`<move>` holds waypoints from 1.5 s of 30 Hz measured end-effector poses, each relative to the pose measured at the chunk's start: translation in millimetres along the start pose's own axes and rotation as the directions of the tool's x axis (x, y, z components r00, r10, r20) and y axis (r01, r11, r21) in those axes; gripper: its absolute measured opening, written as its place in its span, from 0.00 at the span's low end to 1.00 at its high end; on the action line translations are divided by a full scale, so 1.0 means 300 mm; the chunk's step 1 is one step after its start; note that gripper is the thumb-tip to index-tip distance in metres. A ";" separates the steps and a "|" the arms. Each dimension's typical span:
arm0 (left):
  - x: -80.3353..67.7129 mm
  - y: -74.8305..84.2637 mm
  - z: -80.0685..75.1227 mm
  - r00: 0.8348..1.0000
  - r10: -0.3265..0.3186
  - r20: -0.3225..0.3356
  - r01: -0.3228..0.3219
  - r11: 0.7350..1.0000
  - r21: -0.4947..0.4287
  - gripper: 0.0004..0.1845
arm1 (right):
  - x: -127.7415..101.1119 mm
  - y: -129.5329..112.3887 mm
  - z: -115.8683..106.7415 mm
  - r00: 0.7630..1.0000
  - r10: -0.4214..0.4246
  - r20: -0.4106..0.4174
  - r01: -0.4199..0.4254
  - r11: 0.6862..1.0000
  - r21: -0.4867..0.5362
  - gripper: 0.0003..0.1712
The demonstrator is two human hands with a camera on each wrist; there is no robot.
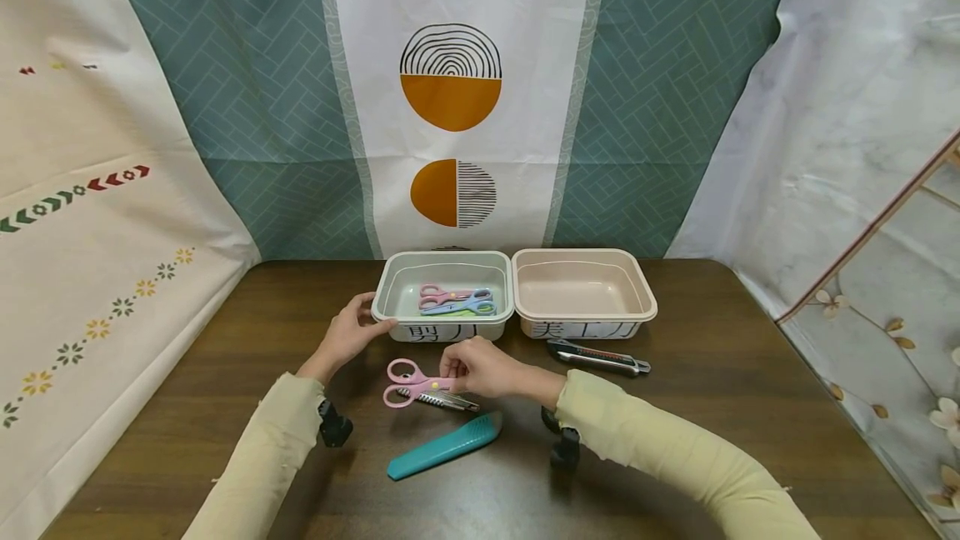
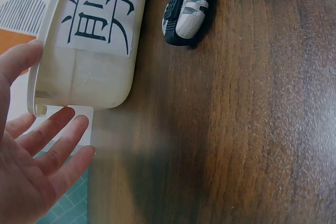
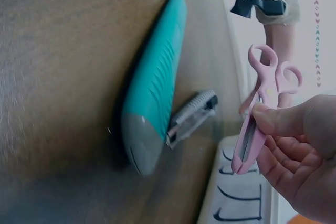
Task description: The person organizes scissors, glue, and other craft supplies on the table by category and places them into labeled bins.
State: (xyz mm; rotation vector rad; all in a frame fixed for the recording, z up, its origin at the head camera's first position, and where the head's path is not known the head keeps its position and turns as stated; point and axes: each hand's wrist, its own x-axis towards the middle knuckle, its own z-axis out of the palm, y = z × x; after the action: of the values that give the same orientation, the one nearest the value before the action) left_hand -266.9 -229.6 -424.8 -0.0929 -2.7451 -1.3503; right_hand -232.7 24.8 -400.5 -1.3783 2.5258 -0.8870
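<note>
My right hand [image 1: 480, 367] pinches pink scissors [image 1: 420, 383] by the blade end between thumb and fingers, handle loops pointing left. The blades sit in a pink cover, seen in the right wrist view. Below the scissors lies a silver-and-black utility knife [image 1: 450, 401], partly hidden. My left hand [image 1: 348, 338] holds the near left corner of a grey-green plastic box [image 1: 405, 280], thumb at the front rim, fingers at the side. Inside that box lie pink scissors [image 1: 431, 297], blue scissors [image 1: 480, 305] and something green beneath them.
A beige plastic box [image 1: 585, 300] stands right beside the grey-green one; both carry labels with black characters. In front of it lies a black utility knife [image 1: 600, 357]. A teal utility knife [image 1: 446, 446] lies nearer on the wooden table [image 1: 697, 407]. Patterned cloths hang behind and at the sides.
</note>
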 end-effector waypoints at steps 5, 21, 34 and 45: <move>0.002 0.000 0.002 1.000 0.007 -0.003 -0.007 1.000 0.006 0.36 | -0.007 0.017 -0.042 0.999 0.022 -0.034 -0.021 0.999 0.030 0.08; -0.006 0.004 -0.004 1.000 0.008 -0.001 -0.008 1.000 0.004 0.36 | 0.001 0.070 -0.116 0.989 0.052 -0.142 -0.051 0.999 0.014 0.06; -0.001 0.008 -0.002 1.000 0.008 0.013 -0.008 1.000 0.006 0.37 | 0.025 0.087 -0.149 0.981 0.015 -0.192 -0.021 0.999 -0.031 0.06; -0.004 0.011 -0.003 1.000 0.008 0.013 -0.008 1.000 0.001 0.37 | 0.051 0.085 -0.179 0.980 0.007 -0.198 -0.022 0.997 -0.071 0.04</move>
State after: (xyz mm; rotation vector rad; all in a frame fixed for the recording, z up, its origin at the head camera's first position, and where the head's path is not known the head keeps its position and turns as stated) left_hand -265.5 -228.3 -421.7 -0.1130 -2.7528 -1.3504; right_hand -280.2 46.2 -368.0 -1.3517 2.7368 -0.9838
